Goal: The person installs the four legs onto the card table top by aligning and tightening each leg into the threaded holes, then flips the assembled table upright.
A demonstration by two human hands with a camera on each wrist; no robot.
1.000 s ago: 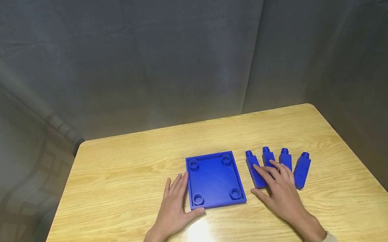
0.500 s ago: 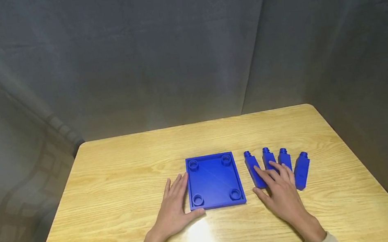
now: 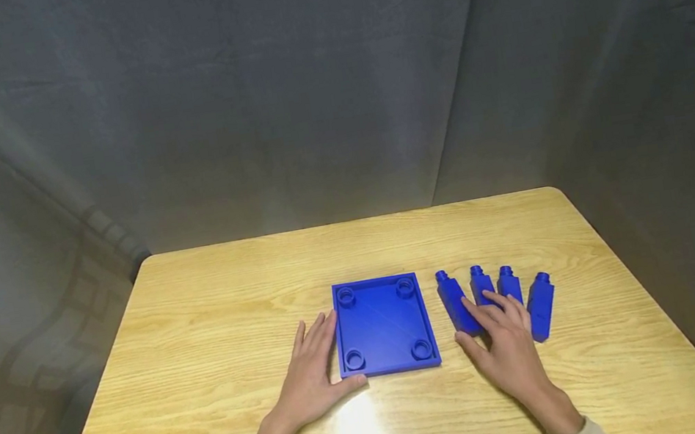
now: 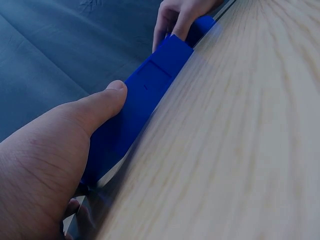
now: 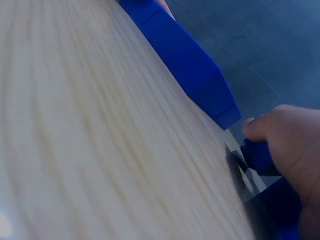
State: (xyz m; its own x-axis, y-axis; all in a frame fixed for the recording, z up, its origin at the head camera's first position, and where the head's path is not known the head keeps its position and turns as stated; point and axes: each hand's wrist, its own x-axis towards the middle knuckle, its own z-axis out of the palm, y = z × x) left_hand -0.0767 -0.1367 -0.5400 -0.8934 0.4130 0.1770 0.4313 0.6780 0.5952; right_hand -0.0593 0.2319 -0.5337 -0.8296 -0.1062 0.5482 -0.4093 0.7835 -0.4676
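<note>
A blue square tray [image 3: 385,324] with a round socket in each corner lies in the middle of the wooden table [image 3: 215,317]. My left hand [image 3: 316,361] lies flat against its left edge, thumb at the near left corner; the left wrist view shows the thumb [image 4: 107,100] touching the tray's wall [image 4: 150,85]. Several blue bottles lie side by side to the right of the tray. My right hand [image 3: 499,329] rests over them, straight fingers on the leftmost bottle [image 3: 453,302] and thumb at its near end. The right wrist view shows that thumb [image 5: 255,127] by the bottle [image 5: 259,156].
The other bottles [image 3: 540,305] lie to the right of my right hand, necks pointing away from me. A dark curtain [image 3: 329,86] hangs behind the table. A bright glare spot [image 3: 357,430] sits on the wood in front of the tray.
The leftmost bottle has turned a little, its neck swinging left towards the tray. My right hand has shifted slightly left with it. My left hand has not moved.
</note>
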